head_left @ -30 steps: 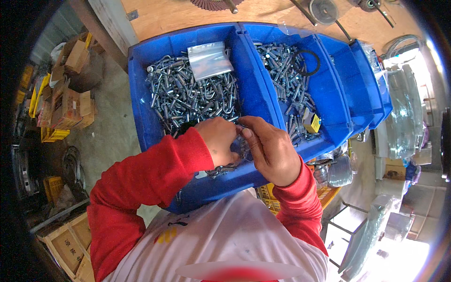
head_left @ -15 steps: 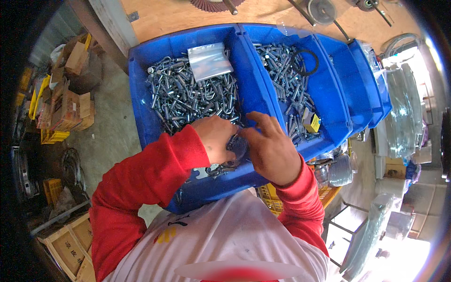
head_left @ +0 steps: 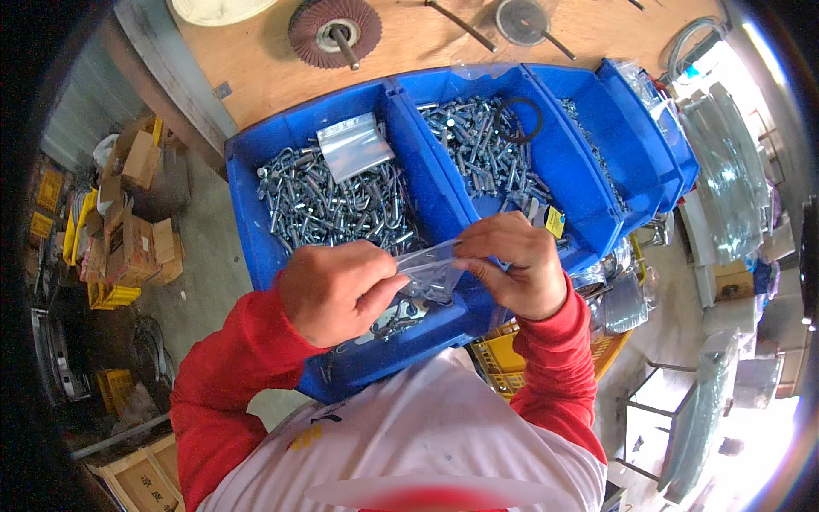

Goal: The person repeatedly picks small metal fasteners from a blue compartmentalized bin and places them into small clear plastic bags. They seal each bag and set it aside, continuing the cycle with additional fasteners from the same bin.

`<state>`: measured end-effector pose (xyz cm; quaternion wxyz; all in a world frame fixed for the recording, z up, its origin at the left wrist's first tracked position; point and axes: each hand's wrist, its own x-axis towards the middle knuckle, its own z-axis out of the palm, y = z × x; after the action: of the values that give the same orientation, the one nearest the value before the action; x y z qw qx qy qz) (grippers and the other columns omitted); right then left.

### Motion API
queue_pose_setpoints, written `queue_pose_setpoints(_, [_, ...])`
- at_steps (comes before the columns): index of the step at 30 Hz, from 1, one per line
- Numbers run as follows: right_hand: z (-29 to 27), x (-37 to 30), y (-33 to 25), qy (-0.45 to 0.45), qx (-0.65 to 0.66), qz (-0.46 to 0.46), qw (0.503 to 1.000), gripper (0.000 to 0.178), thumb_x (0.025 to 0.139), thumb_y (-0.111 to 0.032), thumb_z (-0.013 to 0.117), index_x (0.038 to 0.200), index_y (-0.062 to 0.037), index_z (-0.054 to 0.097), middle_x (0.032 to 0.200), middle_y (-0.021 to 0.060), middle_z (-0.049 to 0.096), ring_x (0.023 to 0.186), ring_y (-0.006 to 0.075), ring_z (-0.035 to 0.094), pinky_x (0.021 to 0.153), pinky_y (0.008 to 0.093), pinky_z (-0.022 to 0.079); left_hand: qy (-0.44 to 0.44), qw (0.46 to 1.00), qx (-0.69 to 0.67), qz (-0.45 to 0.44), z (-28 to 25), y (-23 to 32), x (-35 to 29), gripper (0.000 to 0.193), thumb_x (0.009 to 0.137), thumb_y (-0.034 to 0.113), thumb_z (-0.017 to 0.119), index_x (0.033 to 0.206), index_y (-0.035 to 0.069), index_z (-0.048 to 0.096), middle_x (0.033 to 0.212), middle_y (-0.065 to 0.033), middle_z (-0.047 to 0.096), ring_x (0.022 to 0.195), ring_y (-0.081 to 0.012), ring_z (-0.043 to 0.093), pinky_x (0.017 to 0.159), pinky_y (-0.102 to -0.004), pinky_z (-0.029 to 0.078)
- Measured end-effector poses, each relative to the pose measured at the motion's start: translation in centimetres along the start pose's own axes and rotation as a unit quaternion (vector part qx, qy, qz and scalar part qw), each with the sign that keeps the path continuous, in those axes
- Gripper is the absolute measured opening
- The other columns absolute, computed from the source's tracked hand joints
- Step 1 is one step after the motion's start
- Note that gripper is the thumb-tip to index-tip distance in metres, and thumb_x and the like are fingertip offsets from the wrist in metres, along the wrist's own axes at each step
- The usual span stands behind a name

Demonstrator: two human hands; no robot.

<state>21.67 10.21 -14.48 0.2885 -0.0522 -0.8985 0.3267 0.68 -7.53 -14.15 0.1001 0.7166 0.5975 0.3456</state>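
Between my hands a small clear zip bag is stretched, with a few metal pieces showing through it. My left hand pinches its left upper corner. The opposite corner is pinched by my right hand. Below the bag is the blue bin at the left, heaped with bent metal hooks and bolts. A flat stack of clear plastic bags lies on the heap. Some loose hooks rest near the bin's front lip, just under my hands.
To the right, a second blue bin holds bolts, a black ring and a small yellow box. More blue bins follow. Behind them a wooden board carries abrasive wheels. Cardboard boxes stand on the floor at left.
My hands have moved apart and up from the hooks, and the bag now stretches between them in plain sight. The view has shifted, showing more of the board.
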Motion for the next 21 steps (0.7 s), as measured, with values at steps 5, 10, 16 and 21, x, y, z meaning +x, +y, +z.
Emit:
queue_pose_setpoints(5, [0.8,0.4,-1.8,0.227,0.224,0.056,0.946,0.037,0.082,0.005,0.081,0.115,0.0031,0.063,0.094,0.0102,0.078,0.091,0.0166,0.072,0.089,0.0304,0.053,0.188,0.979,-0.063,0.058,-2.1,1.8,1.9,0.025,0.082,0.002,0.085,0.089,0.004,0.061,0.074,-0.0075,0.066,0.058,-0.0139,0.067,0.053,-0.0275,0.052])
queue_pose_setpoints(10, [1.0,1.4,-3.3,0.277,0.235,0.057,0.93,0.047,0.086,0.002,0.08,0.125,0.0045,0.054,0.092,0.0106,0.078,0.093,0.0155,0.072,0.09,0.0299,0.052,0.225,0.972,-0.015,0.06,-4.2,4.4,3.6,0.028,0.084,0.007,0.084,0.101,0.002,0.062,0.072,-0.0061,0.064,0.06,-0.0116,0.063,0.055,-0.0263,0.05])
queue_pose_setpoints(16, [1.3,2.7,-4.1,0.269,0.193,-0.025,0.943,0.046,0.085,0.007,0.078,0.124,0.0044,0.055,0.113,0.0142,0.07,0.093,0.0185,0.072,0.087,0.0286,0.055,0.156,0.979,-0.012,0.134,-3.7,5.2,6.8,0.018,0.087,0.011,0.078,0.1,0.001,0.07,0.074,-0.0132,0.067,0.06,-0.0301,0.064,0.059,-0.0381,0.051])
queue_pose_setpoints(21, [0.9,2.2,-4.0,0.29,0.198,-0.02,0.936,0.039,0.087,0.005,0.077,0.121,0.0045,0.059,0.1,0.0115,0.073,0.091,0.016,0.069,0.08,0.0294,0.054,0.156,0.979,0.022,0.129,-2.8,5.3,7.1,0.006,0.086,0.007,0.075,0.084,0.004,0.07,0.071,-0.0113,0.068,0.06,-0.0314,0.065,0.056,-0.0408,0.047])
